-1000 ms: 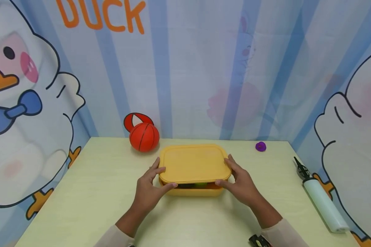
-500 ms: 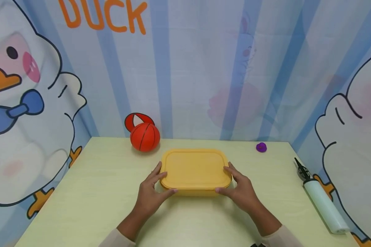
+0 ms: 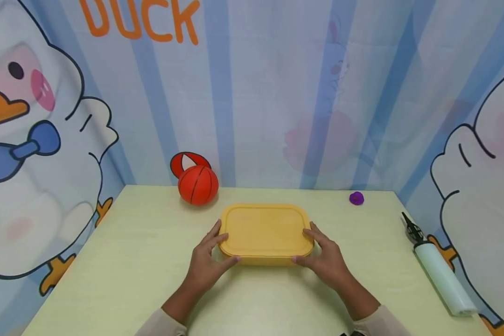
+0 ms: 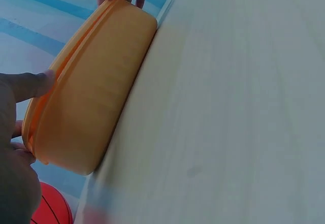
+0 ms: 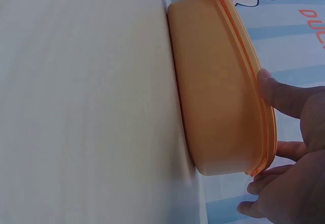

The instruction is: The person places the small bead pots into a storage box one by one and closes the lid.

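A yellow rectangular lid (image 3: 266, 231) with rounded corners lies over a matching plastic food container (image 3: 265, 262) in the middle of the table. My left hand (image 3: 206, 261) grips the lid's left end, thumb on the front edge and fingers along the side. At the opposite end, my right hand (image 3: 326, 254) holds it the same way. Both wrist views show the container wall (image 4: 101, 82) upright on the table, with a thin line between it and the lid's rim (image 5: 251, 56). The container's contents are hidden under the lid.
Behind and left stands a red ball (image 3: 198, 185) with black lines, a red-and-white piece (image 3: 177, 164) behind it. A small purple object (image 3: 356, 198) lies back right. A pale green hand pump (image 3: 445, 277) lies along the right edge. A duck-print curtain (image 3: 260, 93) backs the table.
One second ago the lid's front was raised, with green and orange contents showing through the gap. Both hands have since lowered it onto the container; the last half second shows little change.
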The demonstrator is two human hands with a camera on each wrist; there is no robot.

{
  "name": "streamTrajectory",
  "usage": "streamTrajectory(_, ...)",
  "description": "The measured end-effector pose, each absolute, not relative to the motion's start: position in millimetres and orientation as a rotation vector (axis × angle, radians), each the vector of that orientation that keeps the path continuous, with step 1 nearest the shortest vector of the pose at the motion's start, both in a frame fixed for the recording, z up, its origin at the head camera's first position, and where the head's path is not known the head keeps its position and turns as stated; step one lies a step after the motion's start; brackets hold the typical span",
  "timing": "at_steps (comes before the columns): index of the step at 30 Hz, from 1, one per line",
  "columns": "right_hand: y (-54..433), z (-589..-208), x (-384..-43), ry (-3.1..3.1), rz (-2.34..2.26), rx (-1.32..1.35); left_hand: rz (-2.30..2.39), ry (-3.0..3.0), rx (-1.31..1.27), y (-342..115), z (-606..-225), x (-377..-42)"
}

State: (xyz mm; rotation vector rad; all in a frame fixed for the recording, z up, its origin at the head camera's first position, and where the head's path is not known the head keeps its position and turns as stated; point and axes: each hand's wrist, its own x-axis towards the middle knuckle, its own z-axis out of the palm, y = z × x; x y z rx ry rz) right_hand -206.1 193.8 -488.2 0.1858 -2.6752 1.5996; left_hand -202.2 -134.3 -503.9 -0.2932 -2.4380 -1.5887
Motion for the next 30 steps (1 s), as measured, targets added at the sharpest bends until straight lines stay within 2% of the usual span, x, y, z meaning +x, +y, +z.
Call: streamTrajectory(30, 197.5, -493.6, -205.4, -2.666, 1.469, 0.285, -1.434, -2.467, -0.421, -142.4, -516.8, -208.1)
